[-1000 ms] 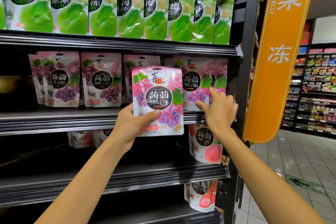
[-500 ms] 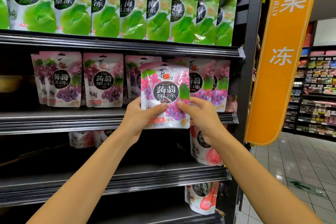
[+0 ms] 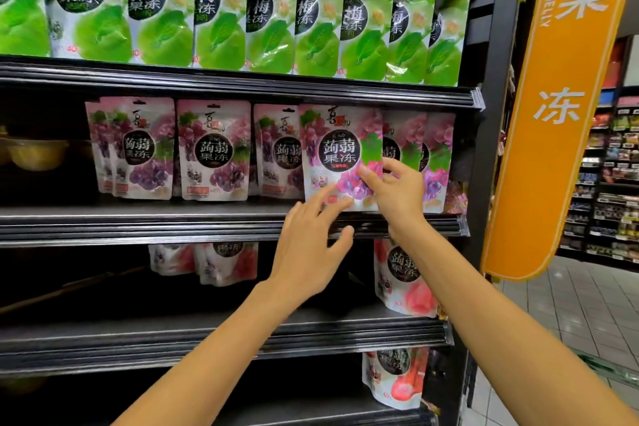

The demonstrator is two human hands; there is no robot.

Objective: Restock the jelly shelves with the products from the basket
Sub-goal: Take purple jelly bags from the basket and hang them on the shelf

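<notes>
Right hand (image 3: 394,190) grip pinches the grape jelly pouch (image 3: 340,156), hiding its corner; left hand (image 3: 311,249) spread apart.

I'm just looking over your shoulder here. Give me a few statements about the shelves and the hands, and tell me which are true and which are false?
1. The right hand touches the front grape pouch. True.
2. The left hand grips that pouch firmly. False: its fingers are spread open just below it.
3. The green pouches are on the shelf above the grape ones. True.
4. The orange sign hangs left of the shelves. False: it hangs to their right.
5. Peach pouches sit on the shelf below. True.
</notes>
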